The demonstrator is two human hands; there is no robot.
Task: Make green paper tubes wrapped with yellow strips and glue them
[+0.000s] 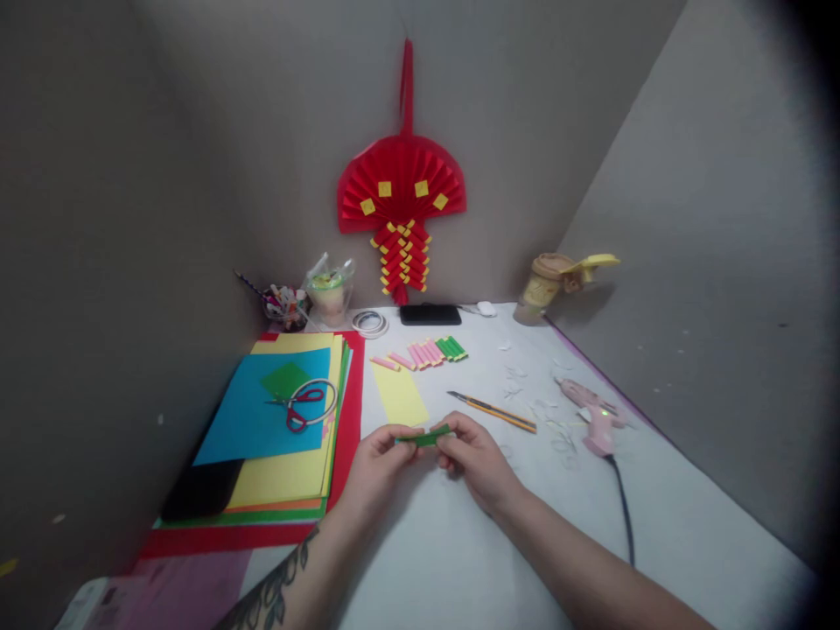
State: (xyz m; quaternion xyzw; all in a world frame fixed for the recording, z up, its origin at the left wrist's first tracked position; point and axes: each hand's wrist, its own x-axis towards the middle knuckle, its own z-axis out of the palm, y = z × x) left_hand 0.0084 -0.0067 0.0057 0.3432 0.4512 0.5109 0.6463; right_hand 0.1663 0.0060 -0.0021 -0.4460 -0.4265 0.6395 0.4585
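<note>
My left hand (377, 464) and my right hand (476, 459) meet over the white table (459, 551), both pinched on a small green paper roll (428, 437) held level between their fingertips. A yellow paper strip (399, 394) lies just beyond the hands. Behind it sits a row of finished pink and green paper rolls (426, 352). A yellow and black utility knife (492, 411) lies to the right of the strip.
A stack of coloured paper (289, 437) with red-handled scissors (303, 405) lies at left. A pink glue gun (594, 413) with its cord lies at right. A phone (430, 314), tape rolls (369, 323), pen cup (283, 304), paper cup (542, 287) and red paper fan decoration (400, 206) stand at the back.
</note>
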